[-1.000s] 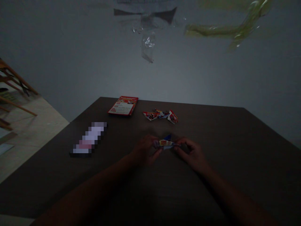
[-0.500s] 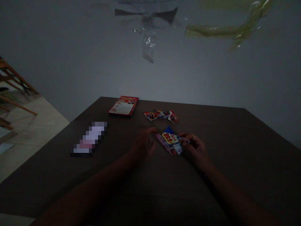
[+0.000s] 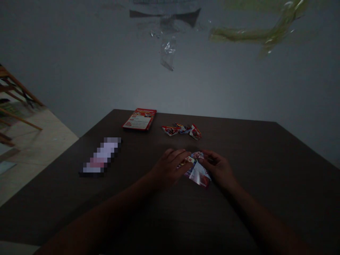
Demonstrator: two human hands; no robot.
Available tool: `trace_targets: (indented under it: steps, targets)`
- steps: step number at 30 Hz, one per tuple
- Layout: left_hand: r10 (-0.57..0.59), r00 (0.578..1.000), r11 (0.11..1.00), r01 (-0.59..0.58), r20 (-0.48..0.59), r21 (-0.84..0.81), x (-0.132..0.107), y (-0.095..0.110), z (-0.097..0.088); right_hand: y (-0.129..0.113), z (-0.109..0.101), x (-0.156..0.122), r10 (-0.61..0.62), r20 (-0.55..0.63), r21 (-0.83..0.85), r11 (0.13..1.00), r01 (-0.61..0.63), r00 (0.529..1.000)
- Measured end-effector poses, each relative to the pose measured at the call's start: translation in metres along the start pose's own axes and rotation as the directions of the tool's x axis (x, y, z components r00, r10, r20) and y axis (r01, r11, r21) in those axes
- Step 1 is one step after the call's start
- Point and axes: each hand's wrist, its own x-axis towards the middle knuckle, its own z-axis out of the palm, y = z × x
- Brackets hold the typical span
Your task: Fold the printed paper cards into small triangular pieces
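A folded printed paper (image 3: 199, 174) lies between my two hands just above or on the dark table, its glossy colourful sides showing. My left hand (image 3: 172, 164) has its fingers over the left part of the paper and grips it there. On the other side, my right hand (image 3: 216, 166) pinches the paper's upper right part between thumb and fingers. The fingers hide parts of the folds. Beyond the hands, several small folded paper pieces (image 3: 183, 129), red, white and blue, sit together on the table.
The dark wooden table (image 3: 252, 148) stands against a pale wall. A stack of red and white leaflets (image 3: 140, 119) lies at its back left. A phone-like object (image 3: 102, 156), pixelated, is at the left. Wooden furniture (image 3: 18, 88) stands on the floor beyond.
My left hand has moved right and taken hold of the paper. The paper has turned and changed shape, with a flap now pointing towards me.
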Motion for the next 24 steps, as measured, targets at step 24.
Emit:
trace_targets:
  steps: [24]
  targets:
    - [0.083, 0.935, 0.984, -0.022, 0.343, -0.179, 0.001, 0.004, 0.003, -0.013, 0.001, -0.014, -0.232, 0.539, -0.584, 0.590, 0.558, 0.809]
